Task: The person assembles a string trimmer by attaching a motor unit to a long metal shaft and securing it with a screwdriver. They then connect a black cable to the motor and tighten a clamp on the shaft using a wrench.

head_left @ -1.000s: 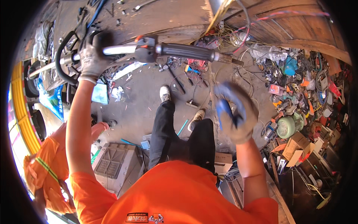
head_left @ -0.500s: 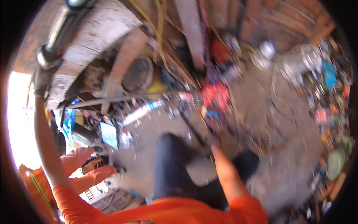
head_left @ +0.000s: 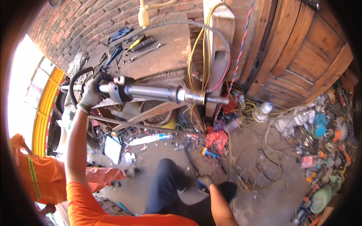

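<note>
Head view: clasping a long metal shaft [head_left: 154,93] in the gloved left hand [head_left: 91,92], with fingers wrapped around it beside a black housing [head_left: 126,84], held along the front of a wooden bench [head_left: 169,52]. Probably stiff and fairly heavy, perhaps slippery on the polished tube, and likely to tip if held at one end only. Best taken by the smooth tube past the housing, away from the black loop handle [head_left: 71,88] and the narrow tip [head_left: 218,100]. Low by the bent knee, the gloved right hand [head_left: 206,180], just beside a dark bar [head_left: 191,160]; impossible to tell whether gripping it. Close to the tip, and apt to snag: hanging yellow cable [head_left: 205,67] and a red-and-blue cord [head_left: 240,49]. On the bench, a spanner [head_left: 147,52]; below the shaft, a slanting wooden brace [head_left: 158,114]; at far left, a person in orange [head_left: 47,173].
</note>
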A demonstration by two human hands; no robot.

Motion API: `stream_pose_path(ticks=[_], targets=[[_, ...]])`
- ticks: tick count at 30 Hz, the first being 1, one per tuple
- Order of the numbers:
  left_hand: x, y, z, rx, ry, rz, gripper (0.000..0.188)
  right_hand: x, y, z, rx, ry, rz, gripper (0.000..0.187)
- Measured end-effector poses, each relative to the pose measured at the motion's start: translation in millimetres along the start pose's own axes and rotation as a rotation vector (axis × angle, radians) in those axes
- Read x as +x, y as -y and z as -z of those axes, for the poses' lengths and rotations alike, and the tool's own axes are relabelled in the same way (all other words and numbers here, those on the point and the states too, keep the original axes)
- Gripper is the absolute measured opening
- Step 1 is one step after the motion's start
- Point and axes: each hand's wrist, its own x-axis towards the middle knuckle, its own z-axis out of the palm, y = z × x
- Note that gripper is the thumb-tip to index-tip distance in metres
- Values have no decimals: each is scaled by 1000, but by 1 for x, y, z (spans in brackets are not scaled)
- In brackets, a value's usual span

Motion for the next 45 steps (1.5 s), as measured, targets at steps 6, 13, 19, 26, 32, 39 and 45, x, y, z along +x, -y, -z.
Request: stream_pose_path(ticks=[6,13,19,26,32,39,45], targets=[[11,-4,8,1,-13,-62,50,-312,98,89,233,-219,713,26],[4,-32,-15,113,1,281,41,-507,275,140,-274,-705,921,34],[-9,-33,-18,-603,-199,567,58,-525,314,157,-489,-671,794,36],[10,-76,-72,-475,-757,1035,83,-485,324,191,-359,-382,945,40],[23,-95,-63,-610,-831,1414,87,-487,342,212,-365,-203,788,41],[29,-94,-63,-1099,-765,1731,52,-488,347,215,-320,-197,689,37],[29,-96,-55,-1913,-768,1521,34,-478,342,222,-387,-171,745,36]])
